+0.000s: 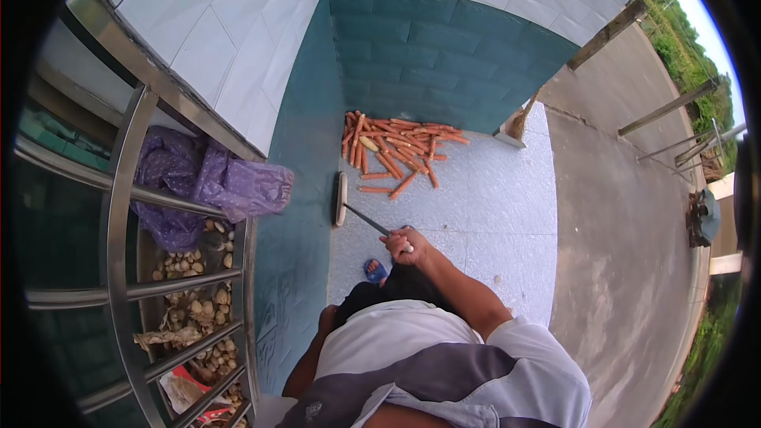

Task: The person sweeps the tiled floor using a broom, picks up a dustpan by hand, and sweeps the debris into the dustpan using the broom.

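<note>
My right hand (404, 246) is wrapped round the end of a broom's dark handle (367, 219), in front of my body. The broom head (341, 200), pale with a dark bristle side, stands on the floor close against the green left wall. Beyond it, several reddish corn cobs (396, 143) lie heaped in the corner, with a few loose ones at the near side. One paler yellowish cob (369, 143) is among them. My left hand (327, 318) hangs at my left side by the dark trousers; its fingers are hidden.
Metal window bars (119, 214) stand at left, with a purple dotted cloth or bag (198, 178) draped over them. Garlic bulbs (202, 309) lie behind the bars. Tiled floor (499, 190) extends right to a concrete yard (610, 214). A wooden-handled tool (519, 123) leans at the wall's end.
</note>
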Motion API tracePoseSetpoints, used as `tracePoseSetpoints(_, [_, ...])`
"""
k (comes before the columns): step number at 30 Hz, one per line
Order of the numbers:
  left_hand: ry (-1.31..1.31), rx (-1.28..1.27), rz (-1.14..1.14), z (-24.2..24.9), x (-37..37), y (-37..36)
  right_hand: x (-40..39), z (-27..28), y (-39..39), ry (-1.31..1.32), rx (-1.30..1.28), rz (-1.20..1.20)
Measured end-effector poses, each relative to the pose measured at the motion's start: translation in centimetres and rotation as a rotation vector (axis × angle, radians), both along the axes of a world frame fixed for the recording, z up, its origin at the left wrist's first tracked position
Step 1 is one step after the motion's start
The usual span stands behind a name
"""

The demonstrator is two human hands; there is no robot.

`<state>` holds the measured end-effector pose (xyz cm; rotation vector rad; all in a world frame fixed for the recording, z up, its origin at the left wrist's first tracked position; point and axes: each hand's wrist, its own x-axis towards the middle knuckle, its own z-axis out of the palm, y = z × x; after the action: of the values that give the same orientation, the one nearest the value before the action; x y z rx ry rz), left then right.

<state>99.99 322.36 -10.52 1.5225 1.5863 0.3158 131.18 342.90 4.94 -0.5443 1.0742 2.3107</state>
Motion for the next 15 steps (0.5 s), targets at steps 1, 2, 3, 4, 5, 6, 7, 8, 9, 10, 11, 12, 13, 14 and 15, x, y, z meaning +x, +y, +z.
tracePoseSetpoints(1, [0.019,-0.074,-0.022,3.2,0.6,1.3,0.4,-0.3,-0.7,0.0,-0.006,-0.006])
tracePoseSetpoints(2, [0.04,-0.145,-0.043,5.5,1.1,2.3,1.1,-0.6,-1.4,-0.012,-0.016,0.032])
tracePoseSetpoints(3, [0.041,-0.146,-0.047,5.4,1.0,2.4,1.9,-0.7,-2.0,-0.024,-0.023,0.071])
tracePoseSetpoints(4, [0.017,-0.135,-0.02,5.3,1.0,2.6,3.1,-0.7,-2.9,-0.024,-0.025,0.067])
tracePoseSetpoints(5, [-0.008,-0.125,0.004,5.4,1.0,2.7,4.6,-0.7,-4.2,-0.028,-0.026,0.053])
tracePoseSetpoints(6, [-0.01,-0.128,-0.004,5.3,1.0,2.7,6.4,-0.6,-5.4,-0.035,-0.028,0.038])
tracePoseSetpoints(7, [0.023,-0.139,0.017,5.0,1.0,2.6,8.3,-0.5,-6.4,-0.045,-0.052,0.018])
tracePoseSetpoints(8, [0.053,-0.15,0.035,4.7,1.2,2.7,10.4,-0.3,-7.3,-0.057,-0.076,-0.006])
tracePoseSetpoints(9, [0.045,-0.152,0.016,5.5,1.6,3.2,12.6,0.2,-8.1,-0.05,-0.098,-0.042])
tracePoseSetpoints(10, [0.109,-0.218,-0.088,6.3,1.7,3.6,14.6,0.7,-9.1,-0.092,-0.11,-0.063])
tracePoseSetpoints(11, [0.176,-0.281,-0.194,7.1,1.9,4.1,16.1,1.5,-10.0,-0.13,-0.124,-0.086])
tracePoseSetpoints(12, [0.164,-0.257,-0.146,6.6,2.1,4.0,17.7,1.6,-11.1,-0.133,-0.131,-0.111])
tracePoseSetpoints(13, [0.165,-0.259,-0.172,6.2,2.1,4.0,19.1,1.6,-12.3,-0.183,-0.141,-0.14])
tracePoseSetpoints(14, [0.177,-0.262,-0.182,6.1,2.4,4.2,20.5,1.8,-13.5,-0.233,-0.152,-0.169])
tracePoseSetpoints(15, [0.189,-0.263,-0.192,6.0,2.7,4.5,21.7,2.3,-14.8,-0.28,-0.146,-0.224])
